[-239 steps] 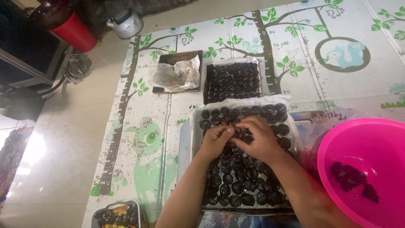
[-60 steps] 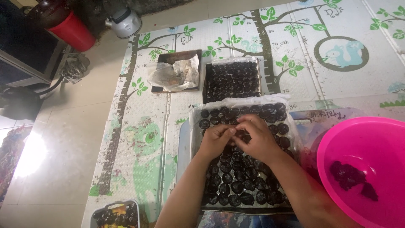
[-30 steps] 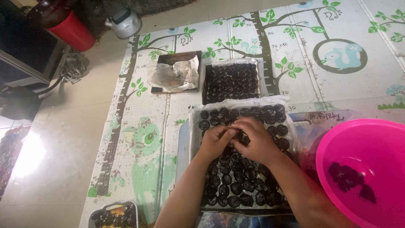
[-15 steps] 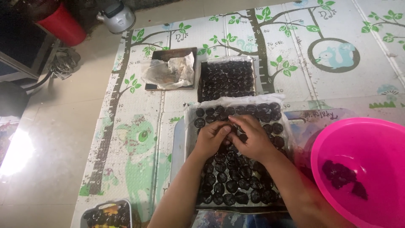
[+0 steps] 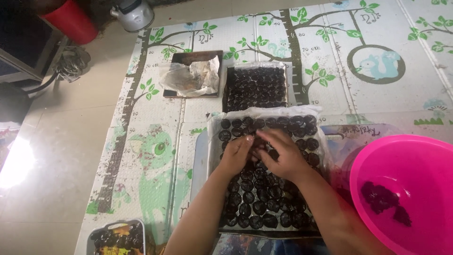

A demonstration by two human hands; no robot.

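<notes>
Left hand (image 5: pixel 237 153) and right hand (image 5: pixel 279 156) pinch dark pieces (image 5: pixel 257 147) mid-tray (image 5: pixel 215 141), edges clear.

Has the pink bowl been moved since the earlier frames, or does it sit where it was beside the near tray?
No. The pink bowl sits just right of the near tray, as before; only the camera view has shifted slightly.

Both forearms reach up over the tray (image 5: pixel 214 141), left hand (image 5: pixel 237 153) and right hand (image 5: pixel 282 158) side by side, fingers curled, fingertips touching mid-tray.
</notes>
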